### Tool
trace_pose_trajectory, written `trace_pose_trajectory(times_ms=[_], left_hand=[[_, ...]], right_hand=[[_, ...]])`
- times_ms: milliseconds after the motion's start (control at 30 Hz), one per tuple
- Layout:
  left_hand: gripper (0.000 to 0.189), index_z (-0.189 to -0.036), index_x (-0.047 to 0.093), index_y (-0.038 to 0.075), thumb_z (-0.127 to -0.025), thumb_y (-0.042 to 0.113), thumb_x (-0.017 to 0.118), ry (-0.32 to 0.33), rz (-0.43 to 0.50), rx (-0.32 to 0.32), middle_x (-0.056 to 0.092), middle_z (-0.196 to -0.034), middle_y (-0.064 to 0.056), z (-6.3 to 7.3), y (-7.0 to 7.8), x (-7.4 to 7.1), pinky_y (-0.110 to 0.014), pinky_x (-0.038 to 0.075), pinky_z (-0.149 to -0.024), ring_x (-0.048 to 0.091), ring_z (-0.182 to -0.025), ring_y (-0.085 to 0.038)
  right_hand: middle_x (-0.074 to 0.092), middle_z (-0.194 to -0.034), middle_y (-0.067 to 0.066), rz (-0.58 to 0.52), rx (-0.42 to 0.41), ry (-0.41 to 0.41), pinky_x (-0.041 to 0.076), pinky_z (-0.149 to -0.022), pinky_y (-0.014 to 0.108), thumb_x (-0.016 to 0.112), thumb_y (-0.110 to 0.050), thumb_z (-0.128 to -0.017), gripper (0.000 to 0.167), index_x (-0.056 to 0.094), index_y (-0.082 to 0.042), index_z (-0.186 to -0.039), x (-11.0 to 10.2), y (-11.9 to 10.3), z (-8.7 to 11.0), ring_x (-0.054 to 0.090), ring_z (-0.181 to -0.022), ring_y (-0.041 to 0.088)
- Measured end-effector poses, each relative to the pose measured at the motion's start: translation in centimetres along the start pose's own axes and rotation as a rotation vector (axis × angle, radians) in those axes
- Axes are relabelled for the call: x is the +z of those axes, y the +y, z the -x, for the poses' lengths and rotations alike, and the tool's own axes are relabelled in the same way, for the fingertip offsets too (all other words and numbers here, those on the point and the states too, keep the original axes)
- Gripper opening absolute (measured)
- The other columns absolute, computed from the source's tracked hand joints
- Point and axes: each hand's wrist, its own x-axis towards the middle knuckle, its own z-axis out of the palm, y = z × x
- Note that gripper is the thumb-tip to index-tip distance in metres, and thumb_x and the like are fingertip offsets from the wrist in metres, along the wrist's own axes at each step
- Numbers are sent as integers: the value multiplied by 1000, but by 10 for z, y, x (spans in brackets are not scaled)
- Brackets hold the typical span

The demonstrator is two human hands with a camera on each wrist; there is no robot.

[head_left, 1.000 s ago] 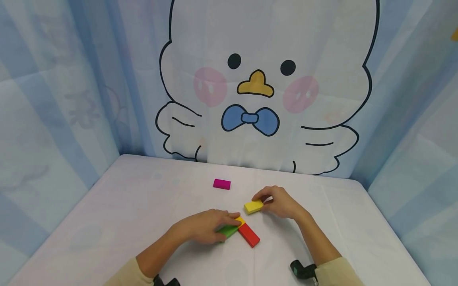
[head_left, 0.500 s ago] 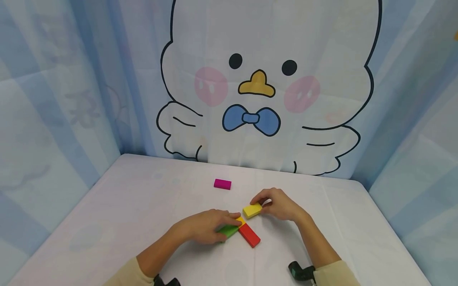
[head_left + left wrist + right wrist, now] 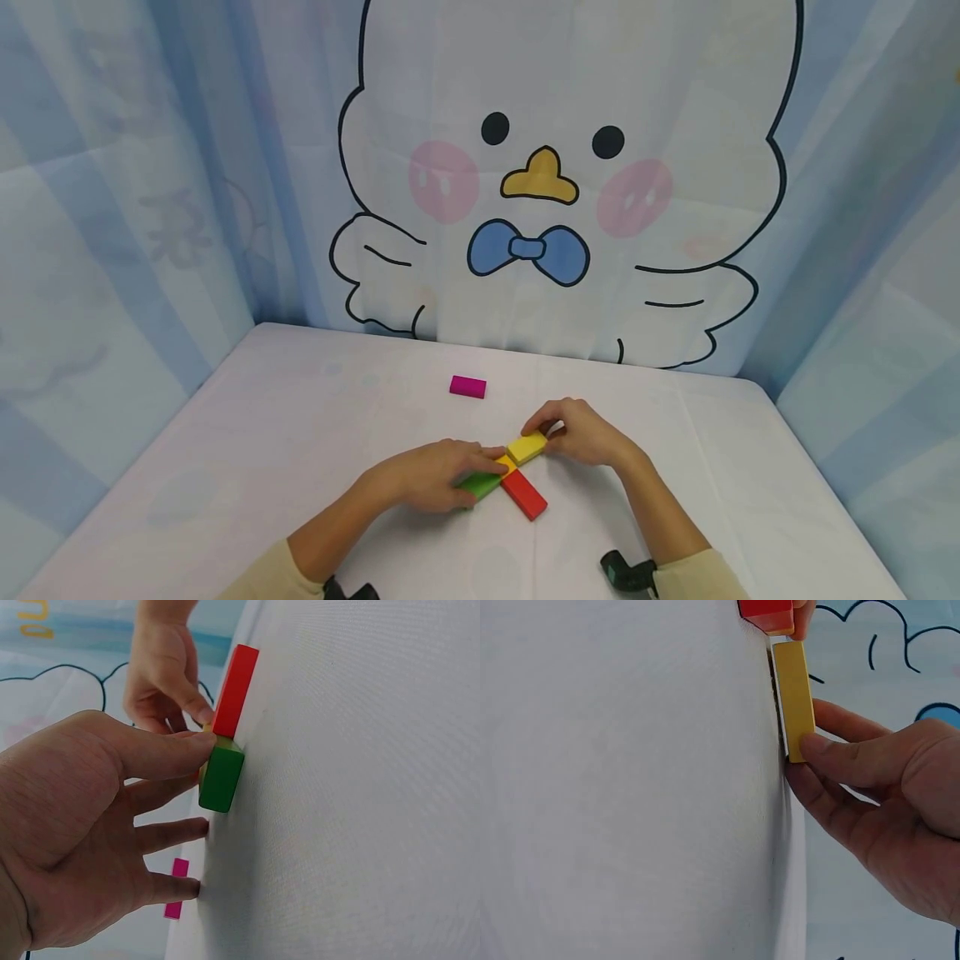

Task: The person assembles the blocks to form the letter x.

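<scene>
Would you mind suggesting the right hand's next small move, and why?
I'd probably have the right hand ease the yellow block it pinches gently against the small orange block, since the right wrist view shows a slim gap between them and the left hand holds the green block.

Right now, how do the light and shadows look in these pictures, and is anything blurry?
Head view: soft light, faint shadows under the left hand and right hand, no harsh glare; left wrist view: turned sideways, dimmer, soft shadow on the white table; right wrist view: also sideways, thin dark shadow along the yellow block; no plain motion blur in any.
</scene>
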Motion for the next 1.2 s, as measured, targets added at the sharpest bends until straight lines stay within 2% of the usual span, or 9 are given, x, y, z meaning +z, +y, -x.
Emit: trace_pose_trajectory(times_ms=[767,1200], left_hand=[[58,-152,55,37,-98,24,72,-6,-23,-1,41,-164,18,-1,0,2,-47,42,-121,43,-151,-22],[58,-151,53,41,-98,26,72,-20,-9,-37,39,-164,21,0,1,1,-51,43,-119,42,-152,-23]], right_hand=[[74,-112,0,26,-26,-15,62,-92,35,73,2,-92,26,80,-14,-111,3,-7,0,66,-107,21],[74,-111,-1,50,-52,-14,62,-92,38,74,2,-92,25,81,-15,-109,3,-8,-1,66,-105,21]])
